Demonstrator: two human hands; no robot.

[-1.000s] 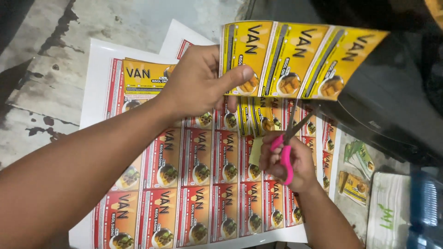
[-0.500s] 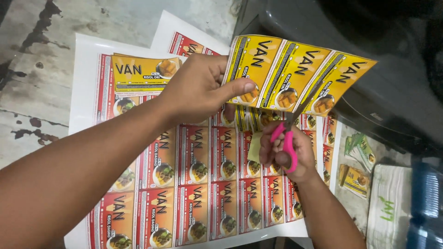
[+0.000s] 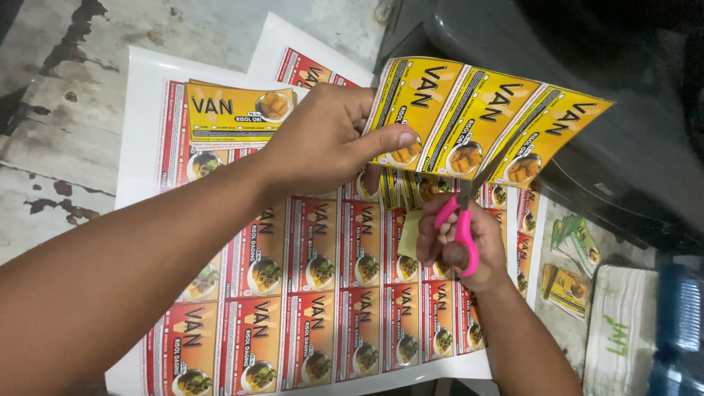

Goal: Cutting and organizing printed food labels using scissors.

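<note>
Left hand (image 3: 323,143) pinches the near end of a yellow label strip (image 3: 484,117), thumb on top — strip held in the air, long axis running left to right, far end tilted slightly down. Three labels on it. Right hand (image 3: 458,246) sits just below, fingers closed through pink scissors (image 3: 460,220), blades pointing up at the strip's lower edge. Beneath: a red label sheet (image 3: 308,293) and one loose yellow label (image 3: 238,110).

Label sheets (image 3: 315,293) on stained floor (image 3: 66,132)

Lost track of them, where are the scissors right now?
The pink scissors are in the right hand, centre-right, blades up at the yellow label strip.
</note>
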